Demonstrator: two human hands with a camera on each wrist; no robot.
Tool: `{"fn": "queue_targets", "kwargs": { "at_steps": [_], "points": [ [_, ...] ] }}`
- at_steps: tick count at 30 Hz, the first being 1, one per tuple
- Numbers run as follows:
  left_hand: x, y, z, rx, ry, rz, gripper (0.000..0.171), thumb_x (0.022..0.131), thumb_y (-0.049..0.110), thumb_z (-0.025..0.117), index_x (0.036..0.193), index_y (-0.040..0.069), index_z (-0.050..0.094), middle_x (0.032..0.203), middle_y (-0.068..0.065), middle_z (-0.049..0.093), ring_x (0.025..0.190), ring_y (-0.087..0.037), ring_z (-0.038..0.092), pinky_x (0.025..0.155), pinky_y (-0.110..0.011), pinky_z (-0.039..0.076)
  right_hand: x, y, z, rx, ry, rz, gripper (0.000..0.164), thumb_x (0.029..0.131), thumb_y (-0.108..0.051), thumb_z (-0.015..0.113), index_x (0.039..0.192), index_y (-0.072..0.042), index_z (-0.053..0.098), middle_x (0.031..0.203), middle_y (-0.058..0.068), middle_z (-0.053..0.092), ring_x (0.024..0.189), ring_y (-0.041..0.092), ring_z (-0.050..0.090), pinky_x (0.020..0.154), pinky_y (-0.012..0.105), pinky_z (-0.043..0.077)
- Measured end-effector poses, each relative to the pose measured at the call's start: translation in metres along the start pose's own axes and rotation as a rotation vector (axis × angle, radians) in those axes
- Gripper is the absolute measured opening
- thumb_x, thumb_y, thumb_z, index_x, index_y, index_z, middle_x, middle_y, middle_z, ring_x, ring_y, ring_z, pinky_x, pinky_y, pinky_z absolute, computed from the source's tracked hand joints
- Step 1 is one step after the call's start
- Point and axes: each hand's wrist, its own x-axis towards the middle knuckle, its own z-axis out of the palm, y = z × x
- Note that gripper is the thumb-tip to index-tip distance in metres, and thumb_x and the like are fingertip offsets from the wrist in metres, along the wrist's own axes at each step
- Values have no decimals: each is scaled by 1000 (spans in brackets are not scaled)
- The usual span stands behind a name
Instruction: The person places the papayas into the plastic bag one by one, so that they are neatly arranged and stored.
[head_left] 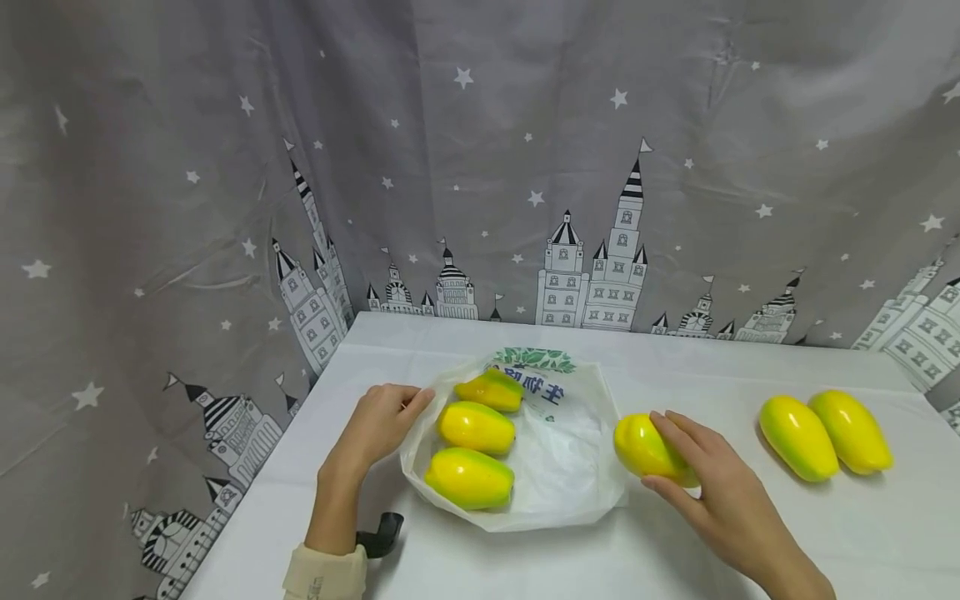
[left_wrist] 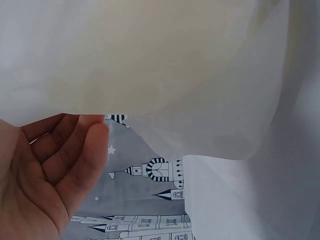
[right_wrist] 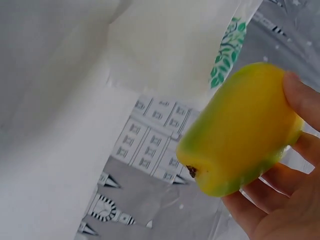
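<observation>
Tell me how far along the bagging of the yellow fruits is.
Done: three fruits lie in the plastic bag. In hand: the right hand grips a fourth fruit beside the bag, while the left hand holds the bag's edge. Left: two fruits on the table, to the right.

Bright, even light from above; soft shadows lie under the fruit [head_left: 798, 437] on the table [head_left: 862, 533]. Head view bends at its edges. The bag [left_wrist: 165, 65] blurs close to the left wrist camera.
</observation>
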Motion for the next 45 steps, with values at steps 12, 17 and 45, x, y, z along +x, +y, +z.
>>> {"fn": "queue_targets", "kwargs": {
  "at_steps": [12,17,45],
  "points": [
    [-1,2,1,6,4,-1,35,102,30,55,117,3,72,97,-3,72,78,-15,61,84,-40,54,21,-17,16,46,-13,-90,70,79,-23,83,142,-16,54,136,11,55,119,30,55,91,52,50],
    [-1,2,1,0,1,3,35,102,30,55,116,4,72,95,-2,71,76,-14,60,81,-38,54,32,-25,26,93,-47,-61,69,81,-27,82,143,-15,53,138,12,54,122,31,53,95,52,48],
    [-1,3,-2,4,-1,-5,35,102,29,55,118,2,71,105,-6,72,84,-16,63,86,-41,54,97,-33,70,70,-218,-76,63,83,-23,81,138,-9,56,127,15,60,113,33,58,95,50,48]
  ]
}}
